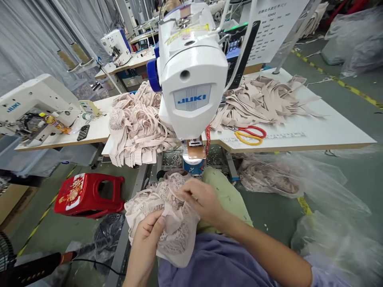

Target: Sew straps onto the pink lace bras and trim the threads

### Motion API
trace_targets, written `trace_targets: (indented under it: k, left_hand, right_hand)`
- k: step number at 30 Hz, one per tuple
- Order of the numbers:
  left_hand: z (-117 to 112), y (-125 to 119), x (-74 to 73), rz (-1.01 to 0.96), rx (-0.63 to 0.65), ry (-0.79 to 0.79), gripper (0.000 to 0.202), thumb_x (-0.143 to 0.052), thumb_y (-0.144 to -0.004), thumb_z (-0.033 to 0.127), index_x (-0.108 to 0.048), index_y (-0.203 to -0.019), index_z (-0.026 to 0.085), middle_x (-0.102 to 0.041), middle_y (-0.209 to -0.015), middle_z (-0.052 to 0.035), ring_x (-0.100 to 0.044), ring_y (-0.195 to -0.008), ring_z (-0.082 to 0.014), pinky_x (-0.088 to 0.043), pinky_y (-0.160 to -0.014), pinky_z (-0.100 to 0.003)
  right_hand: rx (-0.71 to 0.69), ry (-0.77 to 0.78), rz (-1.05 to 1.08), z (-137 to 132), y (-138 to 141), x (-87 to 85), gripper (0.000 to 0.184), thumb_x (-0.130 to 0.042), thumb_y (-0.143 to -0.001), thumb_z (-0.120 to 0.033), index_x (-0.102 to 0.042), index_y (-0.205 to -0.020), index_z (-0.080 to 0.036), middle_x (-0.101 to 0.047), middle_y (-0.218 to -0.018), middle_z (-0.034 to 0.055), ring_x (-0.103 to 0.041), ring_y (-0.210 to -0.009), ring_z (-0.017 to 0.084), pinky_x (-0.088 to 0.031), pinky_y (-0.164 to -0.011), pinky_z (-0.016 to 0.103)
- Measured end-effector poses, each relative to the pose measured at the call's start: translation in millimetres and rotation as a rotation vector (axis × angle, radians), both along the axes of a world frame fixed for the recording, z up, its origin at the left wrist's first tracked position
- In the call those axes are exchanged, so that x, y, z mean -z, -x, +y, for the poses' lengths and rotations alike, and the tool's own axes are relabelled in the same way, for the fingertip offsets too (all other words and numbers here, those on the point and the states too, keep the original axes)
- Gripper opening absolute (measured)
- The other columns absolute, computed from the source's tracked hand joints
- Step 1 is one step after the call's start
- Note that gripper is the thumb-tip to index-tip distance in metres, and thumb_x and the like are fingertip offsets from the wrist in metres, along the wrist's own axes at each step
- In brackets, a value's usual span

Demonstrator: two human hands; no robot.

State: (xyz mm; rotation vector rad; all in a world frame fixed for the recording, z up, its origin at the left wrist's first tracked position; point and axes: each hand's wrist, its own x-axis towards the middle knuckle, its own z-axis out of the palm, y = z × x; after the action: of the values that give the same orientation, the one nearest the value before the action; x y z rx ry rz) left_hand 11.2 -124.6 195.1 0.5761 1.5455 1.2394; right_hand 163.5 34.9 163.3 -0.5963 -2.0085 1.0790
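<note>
A pale pink lace garment piece (pixel 167 217) lies bunched over my lap, below the white JUKI sewing machine (pixel 191 71). My left hand (pixel 146 239) grips its lower edge, thumb pressed on the fabric. My right hand (pixel 202 199) pinches the upper part of the same lace near its strap loop. Both hands are closed on the fabric, just in front of the machine's needle plate (pixel 196 145).
A heap of pink lace pieces (pixel 134 123) hangs off the table at the left, and beige strap pieces (pixel 263 99) lie at the right with red and yellow scissors (pixel 249 134). A red stool (pixel 86 193) stands on the floor at the left. Clear plastic bags (pixel 299 179) lie at the right.
</note>
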Motion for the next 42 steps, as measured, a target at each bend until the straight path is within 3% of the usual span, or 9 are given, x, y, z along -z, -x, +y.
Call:
trace_targets:
  k: [3,6,12,16,21,25,30,36,42]
  left_hand:
    - [0,-1,-0.8,-0.021,-0.02,0.01,0.041,-0.07,-0.087,0.044,-0.074,-0.119,0.019,-0.077,-0.106,-0.0115,-0.068,-0.1,-0.0269,-0.054,-0.084,-0.034]
    - [1,-2,-1.2,-0.046,-0.03,0.013,0.041,-0.072,-0.086,0.043,-0.074,-0.118,0.018,-0.077,-0.105,-0.0117,-0.068,-0.099,-0.0269,-0.054,-0.082,-0.034]
    - [4,-5,-3.9,-0.069,-0.022,0.031,0.04,-0.072,-0.087,0.042,-0.074,-0.12,0.019,-0.076,-0.102,-0.0109,-0.068,-0.095,-0.0256,-0.053,-0.079,-0.031]
    - [8,-7,-4.1,-0.054,0.003,0.017,0.037,-0.072,-0.087,0.042,-0.075,-0.117,0.019,-0.074,-0.094,-0.0093,-0.066,-0.088,-0.0224,-0.051,-0.079,-0.031]
    - [15,-9,-1.7,0.098,0.049,0.054,0.038,-0.07,-0.087,0.046,-0.072,-0.115,0.02,-0.062,-0.074,-0.0009,-0.052,-0.069,-0.0136,-0.043,-0.064,-0.022]
    - [26,-14,-3.6,0.277,0.115,0.04,0.033,-0.066,-0.089,0.05,-0.071,-0.097,0.018,-0.054,-0.07,0.0012,-0.045,-0.065,-0.0123,-0.038,-0.06,-0.021]
    - [37,-21,-4.6,0.237,0.132,0.042,0.037,-0.065,-0.088,0.052,-0.062,-0.073,0.019,-0.048,-0.065,0.0023,-0.04,-0.062,-0.0122,-0.034,-0.058,-0.022]
    - [39,-22,3.4,0.26,0.16,0.069,0.038,-0.063,-0.09,0.052,-0.06,-0.072,0.018,-0.046,-0.064,0.0031,-0.038,-0.062,-0.0119,-0.032,-0.057,-0.022]
    - [42,-22,14.9,0.111,0.166,0.061,0.038,-0.066,-0.088,0.051,-0.06,-0.072,0.018,-0.045,-0.063,0.0038,-0.038,-0.061,-0.0109,-0.032,-0.058,-0.022]
  right_hand:
    - [0.123,0.092,-0.065,12,-10,15.0,0.039,-0.041,-0.104,-0.044,-0.057,-0.077,-0.02,-0.06,-0.077,0.004,-0.056,-0.072,0.017,-0.042,-0.067,0.03]
    - [0.056,0.159,-0.121,12,-15,19.9,0.045,-0.041,-0.103,-0.047,-0.053,-0.069,-0.02,-0.055,-0.07,0.0021,-0.051,-0.067,0.015,-0.038,-0.062,0.028]
    - [-0.176,0.436,0.045,-12,-15,-3.0,0.011,-0.063,-0.087,-0.028,-0.062,-0.094,-0.02,-0.063,-0.081,0.0004,-0.055,-0.068,0.013,-0.044,-0.061,0.024]
    - [-0.259,0.533,0.081,-21,-9,-14.6,0.015,-0.064,-0.08,-0.019,-0.063,-0.095,-0.02,-0.066,-0.086,0.0003,-0.059,-0.072,0.014,-0.047,-0.065,0.024]
    - [-0.249,0.735,0.117,-21,-4,-14.1,0.013,-0.062,-0.076,-0.016,-0.062,-0.089,-0.019,-0.06,-0.08,-0.0017,-0.054,-0.07,0.012,-0.045,-0.065,0.023]
    - [-0.264,0.885,0.161,-19,-4,-10.6,0.015,-0.06,-0.072,-0.014,-0.059,-0.086,-0.017,-0.054,-0.075,-0.0036,-0.048,-0.066,0.01,-0.042,-0.061,0.022]
    - [-0.277,0.949,0.164,-15,-8,-8.0,0.014,-0.059,-0.068,-0.012,-0.056,-0.08,-0.017,-0.051,-0.069,-0.0057,-0.043,-0.061,0.009,-0.037,-0.057,0.022]
    - [-0.265,0.988,0.136,-11,-9,0.5,0.015,-0.061,-0.066,-0.012,-0.056,-0.079,-0.017,-0.049,-0.065,-0.0068,-0.042,-0.059,0.008,-0.035,-0.054,0.021]
    - [-0.279,0.932,0.104,-12,-9,16.8,0.019,-0.066,-0.084,-0.034,-0.055,-0.081,-0.018,-0.051,-0.061,-0.0063,-0.047,-0.054,0.009,-0.04,-0.051,0.02]
